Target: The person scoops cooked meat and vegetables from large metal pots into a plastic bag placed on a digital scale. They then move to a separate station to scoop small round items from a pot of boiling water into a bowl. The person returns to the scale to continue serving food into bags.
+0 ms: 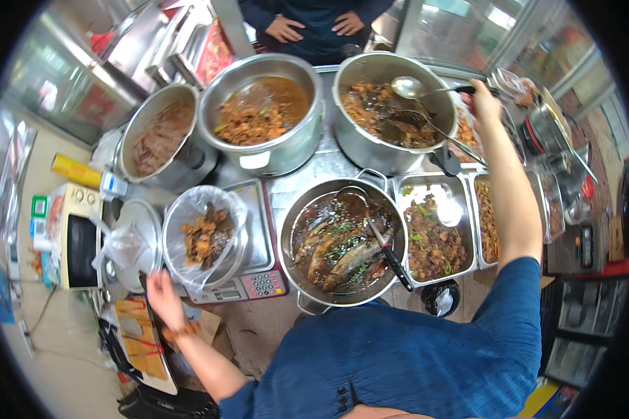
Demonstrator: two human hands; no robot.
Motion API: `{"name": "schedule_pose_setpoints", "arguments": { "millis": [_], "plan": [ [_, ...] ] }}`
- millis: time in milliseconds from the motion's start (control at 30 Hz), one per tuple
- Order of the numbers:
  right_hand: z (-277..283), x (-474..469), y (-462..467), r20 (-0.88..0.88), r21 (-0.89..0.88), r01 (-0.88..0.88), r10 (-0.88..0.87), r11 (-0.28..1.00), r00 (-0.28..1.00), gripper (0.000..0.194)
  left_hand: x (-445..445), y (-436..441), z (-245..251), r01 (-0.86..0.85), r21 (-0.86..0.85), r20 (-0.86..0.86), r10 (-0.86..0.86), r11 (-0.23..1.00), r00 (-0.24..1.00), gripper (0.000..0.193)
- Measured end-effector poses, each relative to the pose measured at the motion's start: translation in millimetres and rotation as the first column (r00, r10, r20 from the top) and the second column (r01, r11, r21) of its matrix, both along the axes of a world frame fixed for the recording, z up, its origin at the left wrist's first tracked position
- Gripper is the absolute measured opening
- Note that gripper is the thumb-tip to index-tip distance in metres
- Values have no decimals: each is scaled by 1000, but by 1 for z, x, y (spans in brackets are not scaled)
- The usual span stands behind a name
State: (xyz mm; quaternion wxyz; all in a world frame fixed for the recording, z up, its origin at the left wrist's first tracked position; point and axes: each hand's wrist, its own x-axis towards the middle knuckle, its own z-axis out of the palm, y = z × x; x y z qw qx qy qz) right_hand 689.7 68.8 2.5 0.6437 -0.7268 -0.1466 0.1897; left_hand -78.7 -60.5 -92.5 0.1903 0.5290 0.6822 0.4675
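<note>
My right hand [483,102] is closed on the black handle of a metal ladle [408,87], whose bowl is over the back right pot [346,125] of stewed meat. A slotted skimmer [406,119] rests in that pot. My left hand [163,298], blurred, is beside the front left edge of a kitchen scale [266,285]; a dark thing shows at its fingers, too unclear to name. On the scale stands a bowl lined with a clear plastic bag [175,209], with meat pieces [205,235] inside. A pot of fish in broth [340,301] is nearest my body, another ladle [385,246] in it.
Another large pot of stew [264,157] and a smaller pot of meat [131,141] stand at the back left. Metal trays of cooked food [436,280] line the right. A pot lid [136,209] lies left of the scale. Across the counter a person [314,31] stands with hands at the waist.
</note>
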Motion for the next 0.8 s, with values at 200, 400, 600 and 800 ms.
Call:
{"name": "schedule_pose_setpoints", "arguments": {
  "millis": [200, 400, 600, 800],
  "plan": [
    [-25, -43, 52, 23, -143, 10, -7, 990, 1000, 28, 47, -92, -56, -110, -348, 549, 298, 931, 781, 16],
    [-61, -37, 65, 71, -205, 135, -123, 969, 990, 31, 75, -93, -58, 90, -276, 750, 156, 957, 643, 25],
    [-75, -26, 62, 74, -230, 133, -119, 964, 990, 31, 83, -80, -53, 70, -252, 795, 165, 965, 584, 34],
    [-78, -33, 55, -15, -208, 78, -83, 975, 996, 25, 95, -62, -43, 5, -289, 735, 219, 957, 642, 31]
  ]
}}
